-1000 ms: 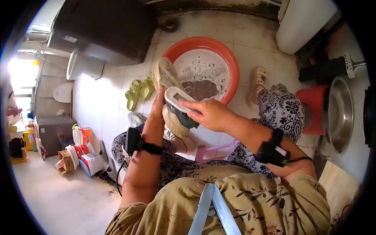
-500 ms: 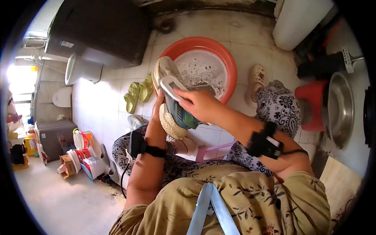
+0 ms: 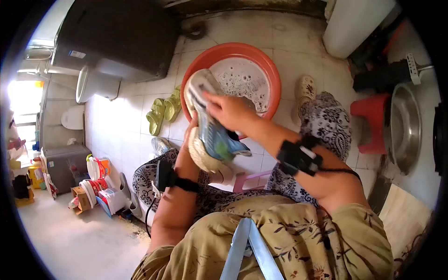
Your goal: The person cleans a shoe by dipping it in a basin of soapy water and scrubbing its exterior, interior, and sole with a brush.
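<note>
A sneaker (image 3: 215,142) with a pale sole and blue-green upper is tilted over the near left side of an orange-red basin (image 3: 275,77). The basin holds sudsy water (image 3: 242,79). My left hand (image 3: 192,128) grips the shoe from beneath along its sole edge, fingers partly hidden behind it. Above the shoe, my right hand (image 3: 228,111) is closed around a white scrub brush (image 3: 203,87), blurred by motion and pressed on the shoe's toe end. The brush's bristles are hidden.
Green slippers (image 3: 161,112) lie left of the basin. A red stool (image 3: 371,122) and a metal bowl (image 3: 405,135) stand at right. Between my knees is part of a pink stool (image 3: 240,181). Several tubs (image 3: 100,168) and a dark cabinet (image 3: 116,37) are at left.
The shoe has turned slightly, showing more of its blue upper. My right hand and the brush have shifted a little up and left toward the toe end.
</note>
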Action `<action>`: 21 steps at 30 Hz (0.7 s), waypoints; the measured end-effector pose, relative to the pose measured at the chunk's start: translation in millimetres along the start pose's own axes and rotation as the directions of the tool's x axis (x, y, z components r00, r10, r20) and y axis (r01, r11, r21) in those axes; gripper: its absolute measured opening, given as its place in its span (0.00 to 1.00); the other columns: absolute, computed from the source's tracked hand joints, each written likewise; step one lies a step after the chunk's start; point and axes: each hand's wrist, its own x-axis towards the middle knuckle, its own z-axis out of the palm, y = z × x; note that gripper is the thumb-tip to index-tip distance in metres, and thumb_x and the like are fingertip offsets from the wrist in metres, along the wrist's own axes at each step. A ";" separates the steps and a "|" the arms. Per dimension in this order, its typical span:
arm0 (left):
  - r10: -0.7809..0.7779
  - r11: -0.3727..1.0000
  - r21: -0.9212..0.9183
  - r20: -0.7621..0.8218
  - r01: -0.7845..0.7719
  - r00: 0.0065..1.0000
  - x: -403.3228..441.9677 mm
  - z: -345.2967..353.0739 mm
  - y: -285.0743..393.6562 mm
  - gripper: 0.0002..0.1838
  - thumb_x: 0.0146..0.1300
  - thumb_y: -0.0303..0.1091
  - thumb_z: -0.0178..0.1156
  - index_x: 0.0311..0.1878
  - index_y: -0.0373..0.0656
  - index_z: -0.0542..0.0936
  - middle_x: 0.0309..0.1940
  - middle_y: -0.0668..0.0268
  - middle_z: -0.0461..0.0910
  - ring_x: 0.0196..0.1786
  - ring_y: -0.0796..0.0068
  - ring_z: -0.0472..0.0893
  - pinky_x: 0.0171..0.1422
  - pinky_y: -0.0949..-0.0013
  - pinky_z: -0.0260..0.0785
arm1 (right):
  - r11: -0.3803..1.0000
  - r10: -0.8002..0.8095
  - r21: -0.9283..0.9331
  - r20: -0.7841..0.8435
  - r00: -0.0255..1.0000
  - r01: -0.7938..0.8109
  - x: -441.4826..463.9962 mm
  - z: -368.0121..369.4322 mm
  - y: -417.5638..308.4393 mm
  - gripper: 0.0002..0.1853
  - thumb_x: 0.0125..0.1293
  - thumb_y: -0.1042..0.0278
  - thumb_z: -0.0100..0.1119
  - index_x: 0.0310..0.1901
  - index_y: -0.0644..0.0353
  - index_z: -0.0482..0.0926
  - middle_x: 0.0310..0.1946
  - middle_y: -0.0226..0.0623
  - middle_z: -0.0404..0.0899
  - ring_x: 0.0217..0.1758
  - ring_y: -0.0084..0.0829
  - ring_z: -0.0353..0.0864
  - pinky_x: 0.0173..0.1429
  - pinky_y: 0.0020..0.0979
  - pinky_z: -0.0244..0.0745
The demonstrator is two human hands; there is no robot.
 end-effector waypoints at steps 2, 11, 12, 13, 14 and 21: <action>-0.018 1.000 0.005 -0.041 0.019 0.999 5.8 -18.8 15.0 0.30 0.63 0.56 0.50 0.55 0.39 0.70 0.46 0.54 0.77 0.44 0.59 0.79 0.52 0.55 0.74 | 0.998 -0.056 0.004 0.045 0.997 0.056 -16.8 -1.6 3.1 0.22 0.64 0.62 0.50 0.60 0.52 0.68 0.41 0.53 0.77 0.42 0.47 0.79 0.47 0.36 0.72; 0.015 0.998 0.057 -0.031 -0.014 0.999 -14.0 5.6 -11.1 0.24 0.65 0.51 0.50 0.53 0.40 0.72 0.43 0.60 0.79 0.41 0.65 0.79 0.47 0.62 0.75 | 0.974 0.025 -0.220 -0.158 0.987 -0.060 23.7 -21.3 21.8 0.21 0.62 0.57 0.50 0.58 0.44 0.70 0.33 0.51 0.78 0.36 0.49 0.78 0.41 0.40 0.72; 0.002 0.993 0.119 -0.046 0.003 0.999 -18.6 12.5 -15.1 0.23 0.65 0.50 0.50 0.53 0.41 0.72 0.43 0.60 0.79 0.41 0.66 0.79 0.47 0.62 0.75 | 0.980 0.008 -0.189 -0.256 0.967 -0.058 32.3 -23.8 32.0 0.21 0.62 0.57 0.51 0.58 0.46 0.70 0.34 0.51 0.78 0.36 0.49 0.78 0.42 0.39 0.72; -0.015 0.984 0.177 -0.063 0.026 0.998 -21.5 15.5 -19.8 0.22 0.65 0.49 0.50 0.53 0.41 0.72 0.42 0.60 0.79 0.41 0.67 0.80 0.47 0.63 0.75 | 0.986 0.000 -0.158 -0.351 0.936 -0.059 36.5 -23.5 43.8 0.22 0.62 0.57 0.51 0.58 0.48 0.70 0.34 0.51 0.79 0.37 0.48 0.78 0.43 0.39 0.73; -0.027 0.993 0.116 -0.034 0.031 0.999 -21.0 15.0 -24.1 0.23 0.66 0.49 0.49 0.54 0.41 0.71 0.43 0.61 0.79 0.42 0.67 0.79 0.48 0.64 0.75 | 0.986 0.007 -0.155 -0.354 0.935 -0.066 33.8 -21.2 43.0 0.22 0.62 0.57 0.51 0.58 0.48 0.70 0.34 0.51 0.79 0.37 0.48 0.78 0.43 0.39 0.73; 0.034 0.988 -0.150 -0.079 -0.046 0.996 -16.9 13.5 -10.6 0.26 0.64 0.56 0.47 0.51 0.42 0.73 0.41 0.60 0.78 0.41 0.65 0.78 0.48 0.62 0.73 | 0.998 0.063 0.008 0.072 0.995 -0.064 -13.0 1.3 0.1 0.22 0.64 0.60 0.52 0.60 0.46 0.68 0.39 0.54 0.78 0.41 0.44 0.80 0.46 0.34 0.73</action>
